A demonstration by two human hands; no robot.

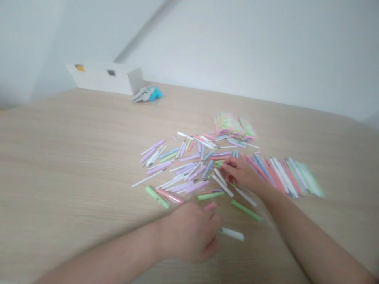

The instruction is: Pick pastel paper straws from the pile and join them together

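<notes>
Barrel [233,234], white, one: over the near table [74,157], one end pinched in the left hand's [189,232] curled fingers. Judged light, stiff, smooth, apt to roll; best held mid-length. Parts [197,186], loose, mixed colours: beyond. Rods [148,178], thin: probably easier bent. Right hand [241,173]: fingertips among parts; grasp cannot be told.

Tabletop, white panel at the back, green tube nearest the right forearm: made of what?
Tabletop: likely wood or wood-look laminate, low sheen; fine grain streaks. White panel: probably cardboard, matte; flat, sharply folded. Green tube: probably plastic; even color, straight sides, but blur leaves finish open.
</notes>
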